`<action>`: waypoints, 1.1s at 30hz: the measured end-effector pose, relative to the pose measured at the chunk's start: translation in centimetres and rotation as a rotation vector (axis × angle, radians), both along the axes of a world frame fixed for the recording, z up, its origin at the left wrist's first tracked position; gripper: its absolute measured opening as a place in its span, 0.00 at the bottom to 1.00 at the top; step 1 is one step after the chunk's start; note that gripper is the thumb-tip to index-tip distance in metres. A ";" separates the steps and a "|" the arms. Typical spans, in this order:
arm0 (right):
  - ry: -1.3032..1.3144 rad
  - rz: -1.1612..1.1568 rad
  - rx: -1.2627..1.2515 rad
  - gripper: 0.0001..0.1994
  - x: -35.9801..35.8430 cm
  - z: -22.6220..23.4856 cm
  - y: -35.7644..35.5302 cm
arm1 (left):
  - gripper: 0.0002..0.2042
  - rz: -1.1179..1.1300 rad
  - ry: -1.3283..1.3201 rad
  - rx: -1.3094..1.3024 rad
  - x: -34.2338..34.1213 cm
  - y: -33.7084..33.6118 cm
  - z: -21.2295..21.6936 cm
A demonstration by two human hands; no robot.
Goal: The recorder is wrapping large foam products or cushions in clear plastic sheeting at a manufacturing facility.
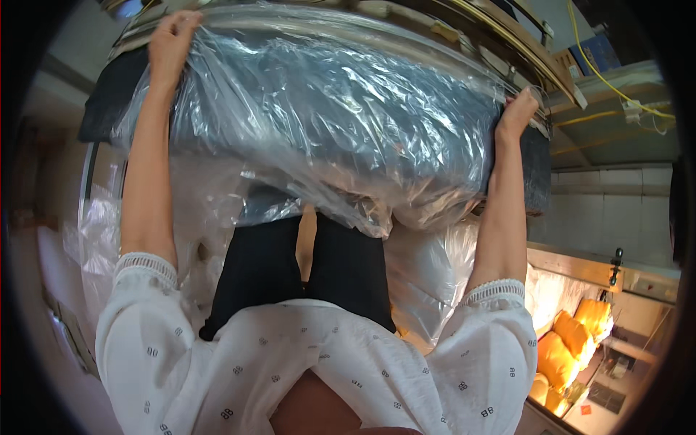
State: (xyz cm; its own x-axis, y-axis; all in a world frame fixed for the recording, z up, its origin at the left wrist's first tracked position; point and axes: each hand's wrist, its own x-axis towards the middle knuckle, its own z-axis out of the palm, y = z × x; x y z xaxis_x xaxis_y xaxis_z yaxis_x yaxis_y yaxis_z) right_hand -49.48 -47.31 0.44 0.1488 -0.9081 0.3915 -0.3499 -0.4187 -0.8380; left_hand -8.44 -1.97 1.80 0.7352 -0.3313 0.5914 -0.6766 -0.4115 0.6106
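A wide sheet of clear plastic film point(326, 109) stretches between my hands and hangs toward my legs in shiny wrinkles. At its upper left corner my left hand point(172, 43) is closed on the film's edge, the arm reaching far forward. My right hand point(520, 112) pinches the film near its right end, fingers closed and partly hidden. Beneath the film lies a dark surface point(109, 98), its bare ends showing at left and right. The film's lower edge hangs loose over my thighs.
Long wooden strips point(507, 43) run along the far side. A yellow cord point(580, 43) dangles at the upper right, near a blue box point(598, 54). More clear plastic point(431, 275) hangs around my legs. Orange bundles point(569, 344) lie in bright light at the lower right.
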 end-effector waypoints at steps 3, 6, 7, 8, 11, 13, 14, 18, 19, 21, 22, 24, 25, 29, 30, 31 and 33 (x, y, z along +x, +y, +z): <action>-0.167 0.322 0.116 0.17 -0.5 0.3 6.5 | 0.16 0.124 0.068 -0.150 -2.8 5.4 2.0; 0.089 0.450 0.158 0.17 -4.7 2.8 12.8 | 0.11 -0.042 0.064 0.058 -9.6 6.7 1.4; 0.088 0.386 0.245 0.16 -5.3 3.8 15.8 | 0.12 -0.076 0.036 0.014 -12.1 8.6 1.8; 0.068 0.425 0.162 0.16 -6.0 4.4 18.8 | 0.15 -0.125 -0.002 -0.157 -13.1 10.8 1.5; 0.208 0.570 -0.124 0.18 -9.2 3.6 22.9 | 0.17 0.233 0.204 -0.506 -10.3 20.8 -5.7; 0.312 0.650 -0.021 0.21 -11.6 1.8 24.7 | 0.15 0.469 0.206 -0.246 -6.9 28.3 -14.5; 0.355 0.687 -0.028 0.24 -11.0 1.3 27.1 | 0.17 0.656 0.227 0.032 -6.4 30.8 -19.1; 0.592 0.906 0.193 0.43 -10.5 -1.8 31.1 | 0.26 0.621 0.849 0.060 -5.7 34.3 -33.5; 0.631 0.923 0.263 0.46 -10.1 -2.4 32.3 | 0.25 0.623 0.546 0.270 -7.0 31.6 -35.1; 0.837 0.975 0.254 0.51 -8.3 -3.2 33.7 | 0.25 0.619 0.251 0.469 -9.2 30.2 -36.3; 0.934 0.961 0.197 0.53 -8.2 -4.1 33.7 | 0.25 0.630 0.261 0.459 -9.2 30.1 -36.6; 0.909 0.961 0.183 0.53 -7.2 -4.4 34.1 | 0.25 0.657 0.281 0.445 -9.3 30.2 -37.0; 0.877 0.961 0.180 0.53 -6.3 -4.2 34.5 | 0.25 0.671 0.293 0.441 -9.7 30.4 -37.4; 0.936 0.947 0.225 0.50 -3.7 -4.4 35.0 | 0.24 0.721 0.338 0.438 -11.9 31.9 -38.5; 0.942 0.950 0.225 0.50 -3.1 -4.5 35.0 | 0.24 0.732 0.347 0.439 -12.6 32.4 -38.6; 0.998 0.966 0.167 0.48 -2.4 -4.6 34.8 | 0.24 0.738 0.356 0.440 -13.4 32.6 -38.4; 1.010 1.005 0.079 0.45 -0.6 -4.6 35.4 | 0.24 0.762 0.365 0.445 -15.0 34.0 -38.1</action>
State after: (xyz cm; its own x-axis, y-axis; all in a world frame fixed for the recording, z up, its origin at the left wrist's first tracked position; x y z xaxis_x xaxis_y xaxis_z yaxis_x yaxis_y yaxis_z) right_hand -50.05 -11.90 -4.14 0.9114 -0.2653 -0.3147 -0.3884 -0.8073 -0.4443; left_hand -23.44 32.06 -36.29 0.9603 0.1738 0.2182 0.0709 -0.9085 0.4118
